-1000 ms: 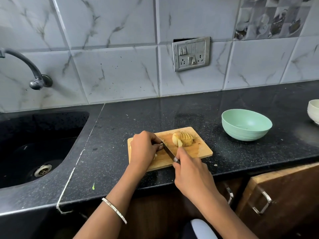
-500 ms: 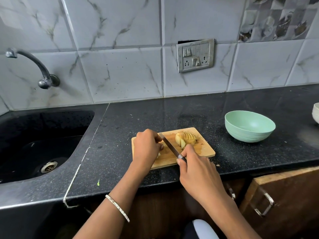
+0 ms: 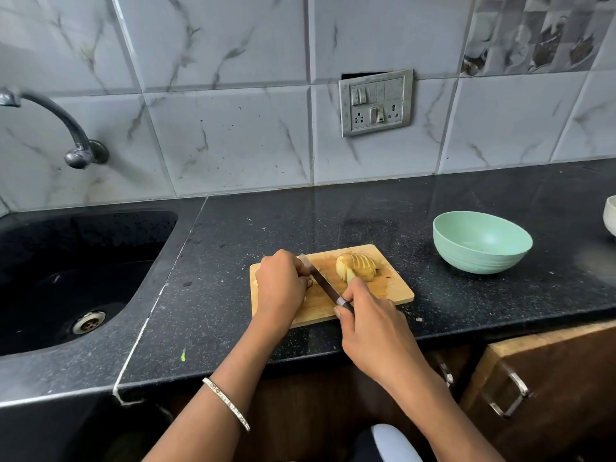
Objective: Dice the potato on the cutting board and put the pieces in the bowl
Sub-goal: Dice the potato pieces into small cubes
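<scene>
No legible text, brand, label or number in view. Switch plate (image 3: 376, 102) on the wall at 12 o'clock has rockers and sockets only (any markings on it are too small to read). Decorated tiles (image 3: 533, 31) at 1 o'clock carry pictures, not lettering.

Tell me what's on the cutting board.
A sliced potato, the knife in the right hand, and the left hand; what lies under it is mostly hidden.
</scene>
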Action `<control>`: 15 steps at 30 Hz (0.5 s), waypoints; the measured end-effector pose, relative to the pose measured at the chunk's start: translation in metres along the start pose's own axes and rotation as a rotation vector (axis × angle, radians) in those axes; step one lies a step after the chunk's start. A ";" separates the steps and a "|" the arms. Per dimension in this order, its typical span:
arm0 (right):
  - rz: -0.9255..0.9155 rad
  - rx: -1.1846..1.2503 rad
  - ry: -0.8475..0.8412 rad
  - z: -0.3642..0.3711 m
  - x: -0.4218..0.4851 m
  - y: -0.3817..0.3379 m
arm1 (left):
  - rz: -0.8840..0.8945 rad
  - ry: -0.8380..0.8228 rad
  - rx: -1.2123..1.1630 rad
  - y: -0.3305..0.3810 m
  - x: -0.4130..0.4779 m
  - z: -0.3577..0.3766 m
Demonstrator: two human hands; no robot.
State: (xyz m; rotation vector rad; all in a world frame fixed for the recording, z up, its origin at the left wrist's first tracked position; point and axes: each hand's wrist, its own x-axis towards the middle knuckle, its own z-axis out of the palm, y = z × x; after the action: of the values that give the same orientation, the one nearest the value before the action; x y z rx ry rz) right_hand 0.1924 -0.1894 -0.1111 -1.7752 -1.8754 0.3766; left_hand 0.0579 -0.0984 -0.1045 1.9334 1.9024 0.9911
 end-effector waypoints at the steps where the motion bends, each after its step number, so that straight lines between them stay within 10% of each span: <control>1: 0.002 0.001 -0.004 0.002 0.002 0.000 | -0.002 -0.001 -0.003 0.000 0.000 0.000; 15: 0.009 -0.110 -0.031 0.003 -0.008 -0.013 | -0.006 0.070 0.168 -0.007 0.004 0.011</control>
State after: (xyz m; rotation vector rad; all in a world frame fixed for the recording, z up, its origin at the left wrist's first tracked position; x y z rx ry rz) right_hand 0.1795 -0.1982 -0.1081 -1.8599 -1.9437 0.3107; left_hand 0.0587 -0.0906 -0.1157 2.0064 2.0899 0.9358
